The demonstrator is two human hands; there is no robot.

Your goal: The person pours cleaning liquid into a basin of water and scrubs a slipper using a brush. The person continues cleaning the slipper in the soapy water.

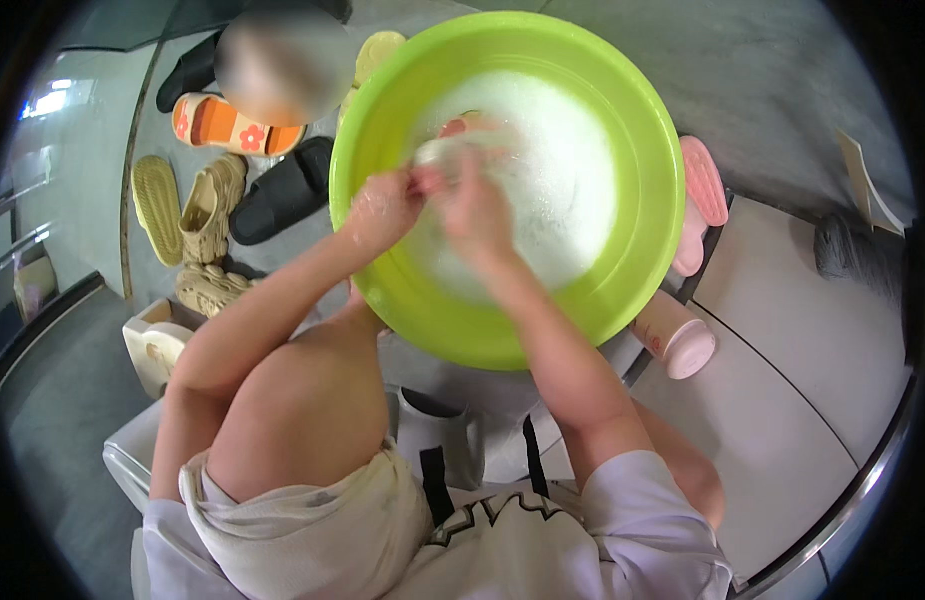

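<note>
A large lime-green plastic basin (507,352) stands on the floor in front of me, with white suds (567,180) covering the water in it. My left hand (387,206) is over the basin's left side, its fingers closed around a pale, blurred object (432,154). My right hand (473,214) meets it from the right, over the foam, and is smeared by motion. Whether it grips something of its own is unclear. Just beyond the hands, a pinkish item (453,127) shows partly in the suds; its shape is too blurred to tell.
Left of the basin lie an orange flowered slipper (237,127), a black slide (282,191), tan clogs (211,199) and an upturned yellow-green slipper (157,210). Pink slippers (702,180) and a pink lidded cup (676,337) are to its right. A cream box (158,341) sits near my left knee.
</note>
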